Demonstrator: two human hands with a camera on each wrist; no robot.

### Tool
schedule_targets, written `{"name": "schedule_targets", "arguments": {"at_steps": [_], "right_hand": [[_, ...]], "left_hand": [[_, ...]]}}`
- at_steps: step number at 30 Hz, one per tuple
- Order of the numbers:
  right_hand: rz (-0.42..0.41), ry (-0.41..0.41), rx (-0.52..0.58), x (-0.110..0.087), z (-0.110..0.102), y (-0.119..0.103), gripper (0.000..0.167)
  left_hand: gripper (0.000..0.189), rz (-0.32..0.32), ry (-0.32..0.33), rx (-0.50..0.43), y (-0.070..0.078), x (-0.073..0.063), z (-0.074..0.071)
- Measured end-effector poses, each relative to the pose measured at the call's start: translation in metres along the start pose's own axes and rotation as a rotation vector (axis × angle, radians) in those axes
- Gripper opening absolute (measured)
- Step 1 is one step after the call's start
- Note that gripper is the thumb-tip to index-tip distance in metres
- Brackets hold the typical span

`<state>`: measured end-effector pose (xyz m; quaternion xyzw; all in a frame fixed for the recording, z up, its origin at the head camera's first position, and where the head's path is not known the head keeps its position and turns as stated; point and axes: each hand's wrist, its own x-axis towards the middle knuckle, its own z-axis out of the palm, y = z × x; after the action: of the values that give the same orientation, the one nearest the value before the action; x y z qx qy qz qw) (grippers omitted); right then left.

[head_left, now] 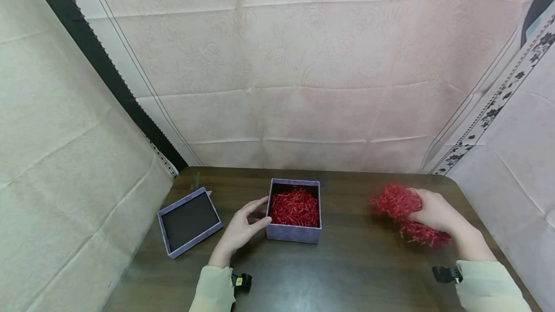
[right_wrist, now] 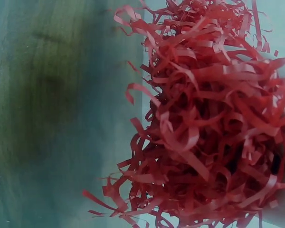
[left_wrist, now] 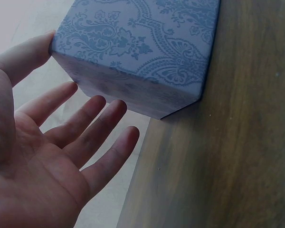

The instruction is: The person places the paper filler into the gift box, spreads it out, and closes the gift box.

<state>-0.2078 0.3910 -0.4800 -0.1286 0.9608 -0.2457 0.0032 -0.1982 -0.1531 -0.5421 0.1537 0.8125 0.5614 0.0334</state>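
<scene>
A purple patterned box [head_left: 293, 233] stands upright on the table, its inside filled with red shredded paper [head_left: 295, 207]. At its left side is my left hand [head_left: 244, 225], the thumb [left_wrist: 35, 52] at the box's corner and the other fingers spread loosely along the side, as the left wrist view shows. Far to the right, my right hand [head_left: 435, 211] grips a big clump of red shredded paper [head_left: 396, 201], which bulges out on both sides of the fingers. In the right wrist view the clump [right_wrist: 213, 109] hides most of that hand.
The box's lid [head_left: 191, 223] lies inside up at the table's left, its black lining showing. A brown wooden table [head_left: 342, 264] carries everything. Pale patterned cloth [head_left: 303, 61] hangs behind the table and along both sides.
</scene>
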Motion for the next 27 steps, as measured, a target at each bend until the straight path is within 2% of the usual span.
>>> {"name": "schedule_targets", "arguments": {"at_steps": [14,27], "right_hand": [[-0.015,0.003,0.006,0.001,-0.009,-0.015,0.06],[-0.12,0.031,0.005,0.008,-0.005,-0.035,0.057]], "left_hand": [[0.062,-0.003,0.003,0.005,0.001,-0.001,0.0],[0.062,0.014,0.007,0.009,0.0,-0.001,0.001]]}}
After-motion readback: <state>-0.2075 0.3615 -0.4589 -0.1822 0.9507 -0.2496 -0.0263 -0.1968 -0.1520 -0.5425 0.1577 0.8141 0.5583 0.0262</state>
